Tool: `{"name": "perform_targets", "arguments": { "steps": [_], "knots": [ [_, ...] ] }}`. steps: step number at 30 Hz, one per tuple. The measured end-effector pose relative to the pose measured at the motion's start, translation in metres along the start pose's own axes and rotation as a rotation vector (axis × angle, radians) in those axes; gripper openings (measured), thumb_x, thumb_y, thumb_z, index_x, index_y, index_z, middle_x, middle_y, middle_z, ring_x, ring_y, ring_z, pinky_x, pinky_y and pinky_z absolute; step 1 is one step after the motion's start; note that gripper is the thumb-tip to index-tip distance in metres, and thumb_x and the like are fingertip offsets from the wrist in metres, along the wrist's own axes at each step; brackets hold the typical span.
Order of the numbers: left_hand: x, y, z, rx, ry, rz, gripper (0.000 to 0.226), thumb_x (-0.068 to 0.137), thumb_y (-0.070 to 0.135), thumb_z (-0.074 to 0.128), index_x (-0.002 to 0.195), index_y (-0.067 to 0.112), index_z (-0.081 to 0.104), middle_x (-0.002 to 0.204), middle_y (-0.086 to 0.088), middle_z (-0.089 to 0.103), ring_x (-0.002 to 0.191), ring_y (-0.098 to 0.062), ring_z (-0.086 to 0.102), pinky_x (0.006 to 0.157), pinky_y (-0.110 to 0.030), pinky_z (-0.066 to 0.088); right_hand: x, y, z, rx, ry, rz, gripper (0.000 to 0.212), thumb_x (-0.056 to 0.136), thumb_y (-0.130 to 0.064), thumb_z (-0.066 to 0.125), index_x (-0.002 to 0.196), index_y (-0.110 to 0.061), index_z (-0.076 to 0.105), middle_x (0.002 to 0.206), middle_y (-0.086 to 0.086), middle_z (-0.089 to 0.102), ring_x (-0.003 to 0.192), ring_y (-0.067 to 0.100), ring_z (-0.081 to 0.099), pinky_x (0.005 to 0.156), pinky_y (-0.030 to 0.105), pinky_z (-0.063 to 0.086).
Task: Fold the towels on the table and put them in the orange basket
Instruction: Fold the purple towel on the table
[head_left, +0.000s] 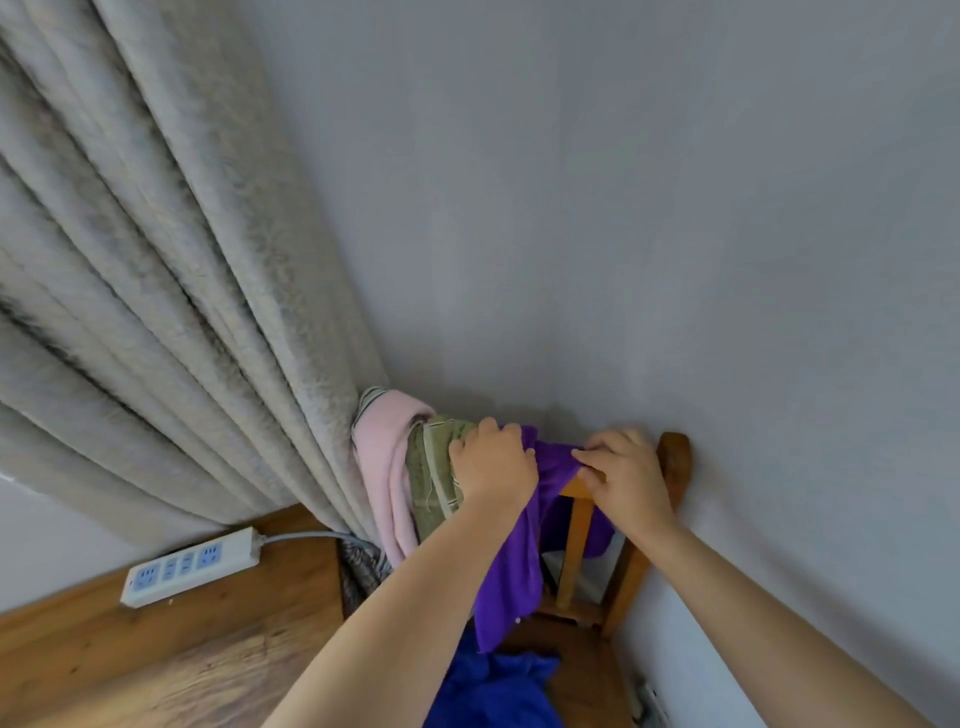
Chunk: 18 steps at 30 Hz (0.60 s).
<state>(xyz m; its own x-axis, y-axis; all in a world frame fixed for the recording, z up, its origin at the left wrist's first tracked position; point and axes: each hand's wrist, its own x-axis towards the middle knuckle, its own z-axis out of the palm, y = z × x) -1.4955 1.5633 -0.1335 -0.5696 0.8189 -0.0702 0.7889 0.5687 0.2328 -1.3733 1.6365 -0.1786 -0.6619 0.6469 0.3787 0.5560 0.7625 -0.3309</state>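
your two hands are both up at the top rail of the wooden chair back (675, 462), which stands against the grey wall (675, 208). your left hand (493, 462) is closed over the rail where the thin purple cloth towel (511, 561) meets the olive-green fringed towel (434, 467), its fingers curled over the top; which of the two it actually grips you cannot tell. your right hand (626, 475) pinches the upper edge of the purple towel between thumb and fingertips, just beside the chair's right post.

the purple towel hangs with its long axis running straight down from the rail, its lower edge pointing at the chair seat. the olive-green towel hangs the same way, draped over the rail, and the soft pink towel (387, 467) next to it does too, pressed against the grey-beige pleated curtain (156, 312).

counted: three towels hang on the chair back, one purple, one olive-green, one pink. one crumpled blue cloth (493, 691) lies lower down, on the seat. one white power strip (189, 566) lies on the wooden floor (156, 660) to the left.
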Motion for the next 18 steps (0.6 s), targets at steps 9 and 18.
{"name": "perform_targets", "arguments": {
  "steps": [9, 18],
  "knots": [
    [-0.008, 0.007, -0.002, -0.271, -0.125, -0.218, 0.034, 0.088, 0.006, 0.039, 0.116, 0.005, 0.058, 0.124, -0.011, 0.055, 0.117, -0.028, 0.051, 0.1, -0.037, 0.036, -0.013, -0.004, -0.014, 0.057, 0.069, 0.064, 0.016, 0.054, 0.007, 0.079, 0.066, -0.002, 0.074, 0.061, 0.01, 0.062, 0.06, 0.031, 0.061, 0.054, 0.026, 0.041],
    [-0.076, -0.025, -0.04, -0.709, -0.007, -0.292, 0.02, 0.095, 0.005, 0.035, 0.096, 0.008, 0.054, 0.1, -0.011, 0.058, 0.102, -0.029, 0.055, 0.089, -0.032, 0.044, -0.039, -0.045, -0.079, 0.301, 0.119, 0.39, 0.015, 0.082, -0.001, 0.06, 0.088, 0.005, 0.072, 0.077, 0.009, 0.058, 0.092, 0.033, 0.056, 0.068, 0.021, 0.026]
  ]
}}
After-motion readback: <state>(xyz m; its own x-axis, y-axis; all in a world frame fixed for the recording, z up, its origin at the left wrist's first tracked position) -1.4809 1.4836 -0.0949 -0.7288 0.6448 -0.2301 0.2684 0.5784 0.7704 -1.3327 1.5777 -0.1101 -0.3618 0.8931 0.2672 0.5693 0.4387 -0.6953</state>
